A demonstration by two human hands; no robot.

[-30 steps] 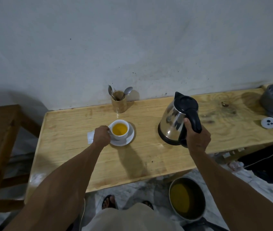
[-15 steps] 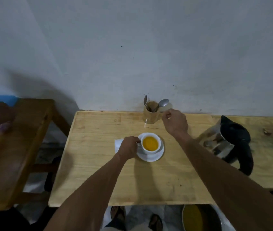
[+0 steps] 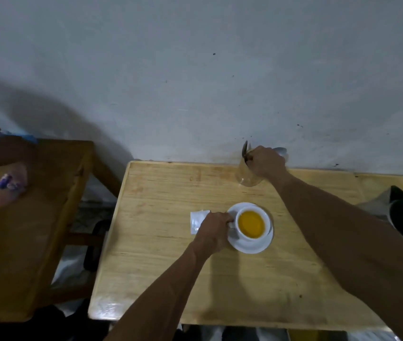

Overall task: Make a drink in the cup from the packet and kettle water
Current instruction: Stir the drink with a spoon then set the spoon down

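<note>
Fingers (image 3: 228,220) of my left hand (image 3: 214,231) pinch the cup (image 3: 250,225) handle on its saucer (image 3: 252,247), mid-tabletop (image 3: 161,267). Right hand (image 3: 265,161) closes around a spoon (image 3: 244,150) in the holder (image 3: 246,179). Cup looks full, hot, fragile; I'd steady it by the handle.

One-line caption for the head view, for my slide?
Left hand steadies the filled cup while right hand reaches into the spoon holder.

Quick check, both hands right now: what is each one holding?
Left hand: closed on the handle side of the cup.
Right hand: closed over the spoon holder, fingers at a spoon; a firm grip cannot be told.
</note>
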